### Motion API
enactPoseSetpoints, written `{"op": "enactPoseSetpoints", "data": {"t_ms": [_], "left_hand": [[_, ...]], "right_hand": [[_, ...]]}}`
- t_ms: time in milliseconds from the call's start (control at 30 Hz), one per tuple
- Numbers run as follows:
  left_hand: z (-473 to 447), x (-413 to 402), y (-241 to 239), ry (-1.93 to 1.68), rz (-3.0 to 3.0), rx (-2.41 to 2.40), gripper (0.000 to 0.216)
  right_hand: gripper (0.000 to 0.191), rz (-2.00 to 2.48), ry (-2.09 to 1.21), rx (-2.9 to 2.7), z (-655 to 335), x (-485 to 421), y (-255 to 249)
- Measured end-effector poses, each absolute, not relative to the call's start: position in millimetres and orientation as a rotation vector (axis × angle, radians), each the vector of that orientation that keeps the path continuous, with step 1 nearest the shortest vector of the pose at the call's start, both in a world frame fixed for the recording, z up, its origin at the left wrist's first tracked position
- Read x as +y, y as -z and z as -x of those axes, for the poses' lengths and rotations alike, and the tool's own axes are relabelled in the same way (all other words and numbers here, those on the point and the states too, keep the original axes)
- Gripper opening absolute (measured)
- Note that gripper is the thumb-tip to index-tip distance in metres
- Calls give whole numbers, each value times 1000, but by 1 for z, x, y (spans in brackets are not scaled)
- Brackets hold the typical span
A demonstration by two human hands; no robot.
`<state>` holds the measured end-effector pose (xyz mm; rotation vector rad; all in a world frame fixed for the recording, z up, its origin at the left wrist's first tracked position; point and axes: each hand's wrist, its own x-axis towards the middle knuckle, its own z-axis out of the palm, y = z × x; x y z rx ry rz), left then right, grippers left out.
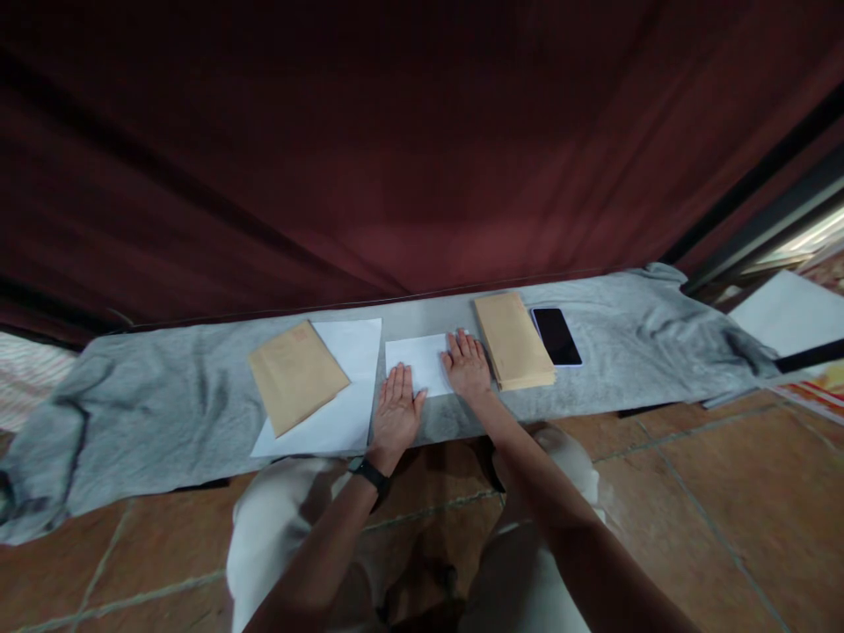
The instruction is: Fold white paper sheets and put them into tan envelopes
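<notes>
The left hand (396, 413) and right hand (469, 369) lie flat, fingers straight, gripping nothing. The paper (425, 353) lies under their fingers, spanning the gap between them. Just right of the right hand sits the envelope stack (514, 343), contents hidden; beyond it, the phone (559, 336). Left of the left hand, a loose envelope (296, 378), contents also hidden, overlaps white sheets (360, 369).

Right hand (469, 365) partly hides white paper (418, 354); envelope print (301, 335) is illegible.
</notes>
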<state>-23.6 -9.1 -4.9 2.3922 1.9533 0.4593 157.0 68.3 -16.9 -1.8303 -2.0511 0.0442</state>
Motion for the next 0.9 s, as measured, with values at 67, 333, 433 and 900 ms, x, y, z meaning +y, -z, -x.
{"op": "enactPoseSetpoints", "data": {"t_ms": [67, 333, 433, 900], "left_hand": [[27, -15, 7, -510, -2354, 2000, 65], [34, -34, 1, -561, -2292, 2026, 59], [33, -11, -11, -579, -2341, 1874, 55], [36, 118, -38, -110, -2445, 1824, 44]], "right_hand": [[56, 1826, -43, -2046, -157, 68, 18], [56, 1816, -61, -2037, -158, 69, 19], [56, 1818, -71, -2025, -157, 68, 17], [56, 1833, -71, -2043, -157, 70, 16]]}}
